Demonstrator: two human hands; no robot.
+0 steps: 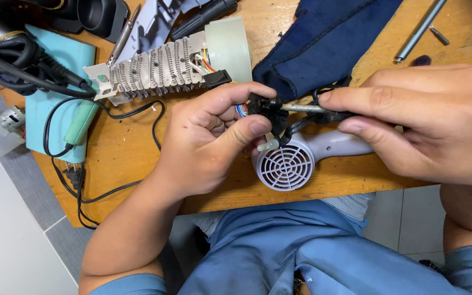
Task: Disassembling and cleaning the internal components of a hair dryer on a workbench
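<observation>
Here, a worn, scratched wooden tabletop [137,158] is lying under everything, with a soft, rumpled dark blue cloth [329,38] spreading across its far side. Nearer the person, a smooth pale lilac plastic hair dryer shell [301,158] is resting on its side, its round slotted grille facing up and its handle running off to the right. Left of it, a ribbed heating element wound with grey wire coils [154,68] is lying with its long axis running left to right, ending in a translucent round plastic housing [228,46].

Above the shell, the left hand [208,142] is pinching a small black plastic switch block with coloured wires [266,109] between thumb and forefinger. The right hand [427,120] is closing narrowly around a thin metal tool shaft [301,108], which is lying horizontally with its tip pointing left into the block.
</observation>
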